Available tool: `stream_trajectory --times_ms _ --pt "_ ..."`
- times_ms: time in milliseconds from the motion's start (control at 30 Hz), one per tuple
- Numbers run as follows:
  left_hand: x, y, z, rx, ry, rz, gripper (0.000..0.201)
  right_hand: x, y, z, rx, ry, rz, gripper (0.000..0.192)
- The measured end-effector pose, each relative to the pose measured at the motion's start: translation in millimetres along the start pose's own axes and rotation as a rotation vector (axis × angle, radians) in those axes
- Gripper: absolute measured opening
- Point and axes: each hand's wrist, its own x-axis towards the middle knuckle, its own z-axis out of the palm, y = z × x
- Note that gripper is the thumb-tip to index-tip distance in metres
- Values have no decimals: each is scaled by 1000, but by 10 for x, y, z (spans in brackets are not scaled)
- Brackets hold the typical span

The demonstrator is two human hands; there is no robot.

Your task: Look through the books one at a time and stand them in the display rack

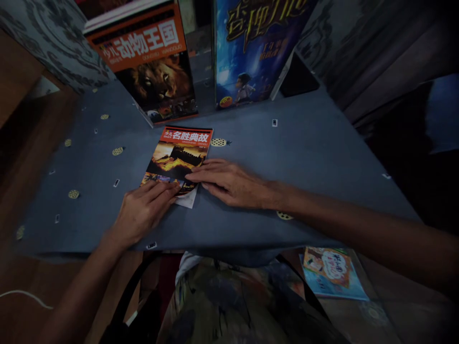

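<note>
A book with a red title band and a wall scene on its cover lies flat on the blue-grey tablecloth. Pale paper shows below its lower edge. My left hand rests over the lower left of the cover, fingers stretched out. From the right, my right hand reaches flat onto the cover's lower right edge, its fingers extended. Both hands touch the book, and neither grips it.
Behind the book stand an orange-banded book with a lion and a blue book. A dark flat object lies at the back right. Below the table's front edge, at right, is a colourful booklet. A white cable runs at lower left.
</note>
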Motion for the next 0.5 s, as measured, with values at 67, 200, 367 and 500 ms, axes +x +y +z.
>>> stream_trajectory --times_ms 67,200,367,500 --pt "-8 -7 -1 -17 -5 0 24 -15 -50 15 37 13 5 38" --pt "-12 -5 -11 -49 -31 -18 25 -28 -141 40 97 34 21 40" --pt "-26 26 -12 -53 -30 -21 24 -26 -219 73 99 22 -59 39" --pt "-59 59 15 -45 -6 -24 27 -20 -288 75 18 -58 -163 35"
